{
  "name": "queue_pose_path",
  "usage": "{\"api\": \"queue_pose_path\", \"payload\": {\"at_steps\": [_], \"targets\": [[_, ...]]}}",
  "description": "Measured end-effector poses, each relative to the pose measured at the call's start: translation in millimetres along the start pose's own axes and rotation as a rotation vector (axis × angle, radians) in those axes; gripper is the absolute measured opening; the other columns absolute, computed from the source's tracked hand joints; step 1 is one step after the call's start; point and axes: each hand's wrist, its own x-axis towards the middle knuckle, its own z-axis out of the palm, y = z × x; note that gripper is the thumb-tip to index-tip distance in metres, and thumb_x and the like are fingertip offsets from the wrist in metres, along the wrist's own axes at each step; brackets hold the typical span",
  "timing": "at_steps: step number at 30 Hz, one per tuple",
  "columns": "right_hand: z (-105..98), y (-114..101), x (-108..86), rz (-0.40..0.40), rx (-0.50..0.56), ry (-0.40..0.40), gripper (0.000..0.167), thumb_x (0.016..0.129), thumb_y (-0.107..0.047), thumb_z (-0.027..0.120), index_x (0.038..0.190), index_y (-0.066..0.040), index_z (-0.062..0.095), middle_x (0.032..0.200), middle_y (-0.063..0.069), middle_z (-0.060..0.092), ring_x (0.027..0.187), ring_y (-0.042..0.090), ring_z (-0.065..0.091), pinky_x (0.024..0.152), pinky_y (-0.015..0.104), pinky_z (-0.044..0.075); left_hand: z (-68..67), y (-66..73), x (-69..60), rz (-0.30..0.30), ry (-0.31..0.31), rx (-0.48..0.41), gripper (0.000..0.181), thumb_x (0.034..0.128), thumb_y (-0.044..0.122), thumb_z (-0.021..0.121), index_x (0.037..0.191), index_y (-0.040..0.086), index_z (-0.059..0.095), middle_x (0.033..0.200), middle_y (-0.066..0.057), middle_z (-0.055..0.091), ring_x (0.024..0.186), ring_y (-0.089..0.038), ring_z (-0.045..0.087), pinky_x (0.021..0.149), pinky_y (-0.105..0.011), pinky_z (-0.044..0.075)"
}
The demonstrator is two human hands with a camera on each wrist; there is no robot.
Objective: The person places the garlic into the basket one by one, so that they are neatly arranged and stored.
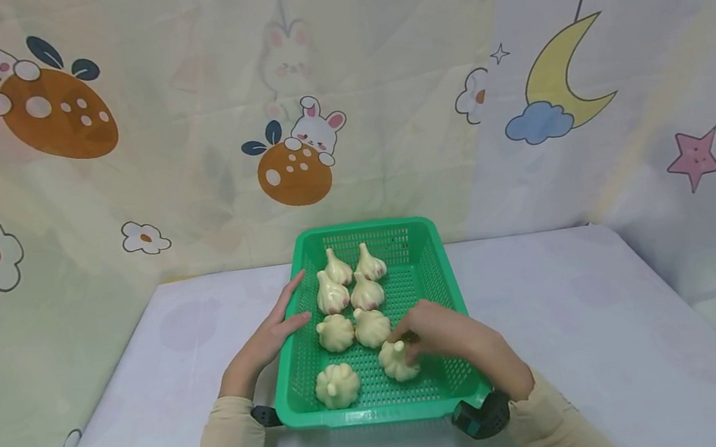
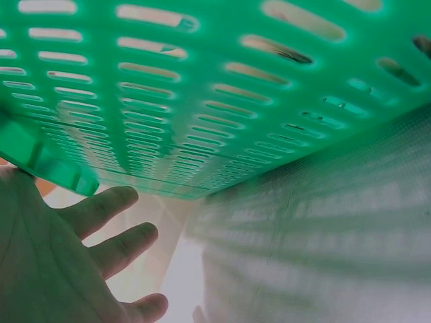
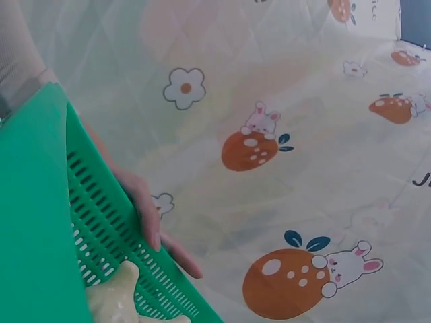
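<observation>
A green plastic basket (image 1: 385, 414) with slotted walls holds several garlic bulbs. My left hand (image 1: 269, 338) rests at its left rim, thumb over the edge; the left wrist view shows that hand's fingers (image 2: 124, 250) straight and spread beside the wall. Inside the basket, my right hand (image 1: 445, 330) pinches a garlic bulb (image 1: 396, 361) low over the floor, right of centre. Another garlic bulb (image 1: 337, 386) sits alone in the front left corner. Behind them the others stand in pairs, such as one garlic bulb (image 1: 372, 327) just beyond the held one. My right hand is out of sight in the right wrist view.
The basket stands on a table with a white cloth (image 1: 548, 304), which extends to both sides of it. A printed curtain (image 1: 395, 96) hangs behind the table. Black wrist devices (image 1: 483, 417) sit close to the basket's front corners.
</observation>
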Motion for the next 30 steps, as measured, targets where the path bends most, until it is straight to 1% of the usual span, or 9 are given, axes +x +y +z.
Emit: {"api": "queue_pose_path", "payload": {"at_steps": [10,18,22,27,30], "targets": [[2.1,-0.6,1.1,-0.001,0.028,-0.001,0.030,0.073,-0.013,0.079,0.102,-0.009,0.075,0.082,-0.004,0.072,0.061,-0.004,0.046,0.061,0.015,0.046,-0.2,0.0,-0.6,0.002,0.001,-0.003,0.065,0.1001,0.024,0.043,0.151,0.041,0.007,0.161,0.001,-0.004,0.147,-0.032,-0.008,0.109,-0.070,0.005],[4.1,0.6,2.8,-0.008,0.044,-0.013,0.031,0.072,-0.014,0.079,0.103,-0.009,0.075,0.087,-0.003,0.073,0.064,-0.005,0.052,0.062,0.015,0.047,-0.3,0.5,-0.5,-0.009,0.005,-0.003,0.066,0.0998,0.024,0.044,0.151,0.041,0.007,0.161,0.002,-0.004,0.147,-0.031,-0.008,0.110,-0.069,0.005],[4.8,0.9,4.2,-0.016,0.047,-0.020,0.031,0.073,-0.014,0.079,0.103,-0.010,0.075,0.082,-0.005,0.072,0.061,-0.004,0.047,0.060,0.015,0.045,-0.5,0.1,-0.1,-0.013,0.008,-0.002,0.066,0.0997,0.025,0.044,0.152,0.040,0.007,0.161,0.002,-0.003,0.147,-0.031,-0.007,0.109,-0.069,0.005],[6.6,1.7,6.1,-0.041,0.058,-0.029,0.031,0.072,-0.014,0.080,0.103,-0.010,0.075,0.073,-0.008,0.065,0.058,-0.002,0.038,0.057,0.014,0.042,-0.8,0.2,-0.5,-0.008,0.005,-0.001,0.065,0.0996,0.026,0.044,0.152,0.039,0.008,0.161,0.000,-0.004,0.147,-0.031,-0.008,0.110,-0.069,0.004],[7.3,1.5,6.4,-0.059,0.056,-0.031,0.032,0.072,-0.014,0.080,0.103,-0.009,0.074,0.076,-0.007,0.065,0.061,0.000,0.042,0.057,0.015,0.042,-0.5,0.7,-0.5,0.001,0.002,0.002,0.065,0.0993,0.029,0.045,0.152,0.039,0.008,0.161,-0.001,-0.004,0.147,-0.032,-0.008,0.110,-0.069,0.003]]}}
